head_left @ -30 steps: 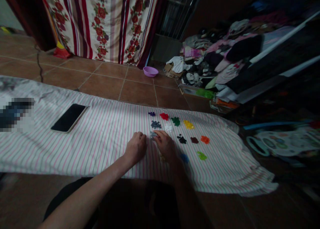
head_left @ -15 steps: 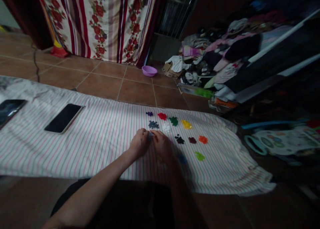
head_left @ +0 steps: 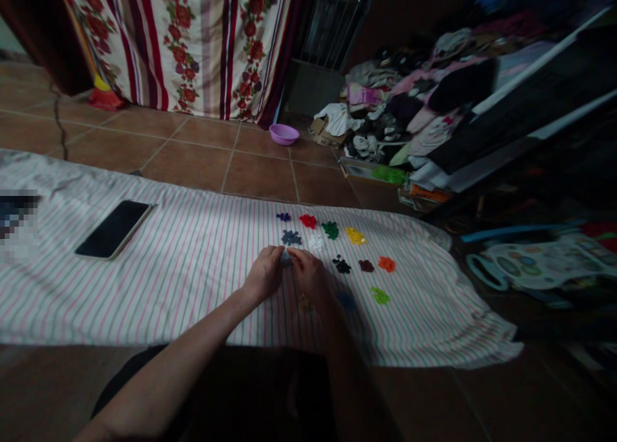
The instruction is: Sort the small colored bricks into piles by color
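Observation:
My left hand and my right hand meet over the striped cloth, fingers closed. Between their fingertips shows something small and greyish, too small to name. Just beyond lie a dark grey pile and a white pile of small pieces. Farther back are purple, red, green and yellow piles. To the right sit black, brown, orange and lime piles. A blue pile and a tan pile are partly hidden by my right arm.
A phone lies on the cloth at the left, with a blurred-out dark object at the left edge. Beyond the cloth, a purple basin stands on the tiled floor. Heaped clothes and a patterned plastic item are at the right.
The whole view has shifted slightly, so the cloth and piles appear a little farther left. Both hands stay together, and a bit more of the greyish thing shows between the fingertips.

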A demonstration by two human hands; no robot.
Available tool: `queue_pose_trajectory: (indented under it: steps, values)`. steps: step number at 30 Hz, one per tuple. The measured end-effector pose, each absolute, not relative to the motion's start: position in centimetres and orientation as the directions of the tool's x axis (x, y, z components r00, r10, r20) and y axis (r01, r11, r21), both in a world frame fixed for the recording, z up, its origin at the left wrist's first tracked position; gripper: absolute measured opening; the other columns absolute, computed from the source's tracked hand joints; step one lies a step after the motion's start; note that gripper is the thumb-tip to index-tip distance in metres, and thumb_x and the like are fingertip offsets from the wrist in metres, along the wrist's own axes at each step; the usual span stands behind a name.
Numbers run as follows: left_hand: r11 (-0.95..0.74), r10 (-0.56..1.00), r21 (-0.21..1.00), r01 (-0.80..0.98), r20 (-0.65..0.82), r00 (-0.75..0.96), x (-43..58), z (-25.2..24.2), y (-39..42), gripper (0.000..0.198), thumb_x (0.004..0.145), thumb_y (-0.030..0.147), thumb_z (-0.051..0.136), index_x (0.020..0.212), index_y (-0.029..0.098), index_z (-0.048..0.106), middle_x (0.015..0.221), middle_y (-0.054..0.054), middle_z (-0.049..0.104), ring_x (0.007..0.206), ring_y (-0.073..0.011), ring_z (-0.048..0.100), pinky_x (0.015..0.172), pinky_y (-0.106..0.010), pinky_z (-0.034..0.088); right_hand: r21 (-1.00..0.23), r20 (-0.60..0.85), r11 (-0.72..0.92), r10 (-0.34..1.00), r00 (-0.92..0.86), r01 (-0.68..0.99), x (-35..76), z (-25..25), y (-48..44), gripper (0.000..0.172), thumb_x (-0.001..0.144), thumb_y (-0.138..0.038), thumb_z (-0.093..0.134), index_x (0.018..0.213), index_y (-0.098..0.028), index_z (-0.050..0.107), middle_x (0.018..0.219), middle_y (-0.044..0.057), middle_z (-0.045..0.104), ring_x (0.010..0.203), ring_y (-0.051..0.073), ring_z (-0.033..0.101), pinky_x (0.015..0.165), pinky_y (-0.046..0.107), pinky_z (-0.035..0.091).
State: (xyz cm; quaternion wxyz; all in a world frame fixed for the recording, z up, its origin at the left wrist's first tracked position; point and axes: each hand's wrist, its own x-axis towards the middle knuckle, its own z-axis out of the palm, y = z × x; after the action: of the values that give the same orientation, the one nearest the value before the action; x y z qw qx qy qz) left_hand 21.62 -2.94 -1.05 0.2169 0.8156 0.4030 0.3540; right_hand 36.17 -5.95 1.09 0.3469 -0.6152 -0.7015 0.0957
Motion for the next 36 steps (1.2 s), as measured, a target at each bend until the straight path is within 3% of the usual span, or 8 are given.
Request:
queue_pose_trajectory:
  steps: [10, 16, 22, 25, 28, 32, 36]
  values:
    - [-0.606, 0.788, 0.640, 0.473, 0.400, 0.467, 21.6, -1.7, -2.2, 0.045, 0.081, 0.011, 0.050, 0.126, 0.014, 0.048, 0.112, -0.014, 0.063, 0.105, -0.0218, 0.059, 0.091, -0.042, 0.051, -0.537, 0.389, 0.245, 0.921, -0.020, 0.807, 36.1, 0.9, -6.0, 0.037, 0.085, -0.011, 0.039, 0.107, -0.018, 0.068, 0.099, 0.010, 0.071, 0.095, 0.021, 0.065, 0.089, 0.036, 0.053]
    - [-0.604, 0.787, 0.643, 0.470, 0.390, 0.478, 21.4, -1.8, -2.3, 0.047, 0.081, 0.013, 0.053, 0.128, 0.019, 0.050, 0.111, -0.010, 0.062, 0.105, -0.0202, 0.058, 0.090, -0.039, 0.051, -0.555, 0.377, 0.244, 0.926, -0.021, 0.796, 36.4, 1.4, -6.0, 0.035, 0.085, -0.013, 0.041, 0.105, -0.020, 0.069, 0.099, 0.008, 0.071, 0.094, 0.020, 0.066, 0.087, 0.035, 0.053]
    - [-0.586, 0.797, 0.599, 0.546, 0.303, 0.523, 21.6, -0.7, -2.6, 0.040, 0.082, 0.019, 0.057, 0.121, 0.019, 0.057, 0.130, -0.014, 0.050, 0.105, -0.0209, 0.057, 0.092, -0.039, 0.050, -0.604, 0.347, 0.165, 0.935, 0.071, 0.780, 39.0, 2.8, -7.1, 0.025, 0.086, -0.025, 0.049, 0.099, -0.019, 0.069, 0.090, 0.008, 0.071, 0.080, 0.019, 0.067, 0.075, 0.032, 0.055]
    - [-0.573, 0.813, 0.540, 0.616, 0.278, 0.512, 21.7, 0.3, -3.6, 0.037, 0.085, 0.020, 0.053, 0.122, 0.019, 0.057, 0.134, -0.016, 0.045, 0.101, -0.0214, 0.057, 0.084, -0.037, 0.051, -0.633, 0.322, 0.123, 0.940, 0.116, 0.764, 40.7, 3.1, -8.1, 0.021, 0.084, -0.029, 0.054, 0.094, -0.018, 0.069, 0.085, 0.008, 0.070, 0.073, 0.018, 0.066, 0.070, 0.031, 0.055]
    - [-0.607, 0.793, 0.476, 0.637, 0.302, 0.530, 21.7, 1.4, -5.6, 0.029, 0.093, 0.024, 0.042, 0.116, 0.021, 0.059, 0.124, -0.013, 0.049, 0.098, -0.0201, 0.057, 0.075, -0.033, 0.051, -0.641, 0.280, 0.112, 0.955, 0.095, 0.760, 41.9, 3.4, -9.3, 0.018, 0.083, -0.031, 0.057, 0.088, -0.018, 0.068, 0.082, 0.007, 0.069, 0.071, 0.018, 0.065, 0.067, 0.030, 0.053]
    - [-0.698, 0.701, 0.444, 0.562, 0.261, 0.664, 21.6, 2.5, -8.9, 0.024, 0.095, 0.030, 0.042, 0.106, 0.021, 0.061, 0.110, -0.008, 0.054, 0.089, -0.0166, 0.057, 0.070, -0.027, 0.049, -0.624, 0.175, 0.132, 0.984, -0.026, 0.770, 42.3, 3.6, -10.8, 0.015, 0.083, -0.029, 0.058, 0.085, -0.019, 0.068, 0.082, 0.004, 0.069, 0.071, 0.016, 0.064, 0.068, 0.028, 0.051]
    - [-0.758, 0.628, 0.366, 0.540, 0.185, 0.756, 21.4, 2.6, -10.8, 0.022, 0.094, 0.021, 0.043, 0.109, 0.023, 0.060, 0.096, -0.005, 0.057, 0.085, -0.0161, 0.055, 0.064, -0.024, 0.046, -0.608, 0.083, 0.158, 0.987, -0.135, 0.778, 41.8, 3.6, -12.1, 0.013, 0.084, -0.029, 0.060, 0.088, -0.019, 0.069, 0.081, 0.001, 0.068, 0.069, 0.014, 0.063, 0.064, 0.025, 0.049]
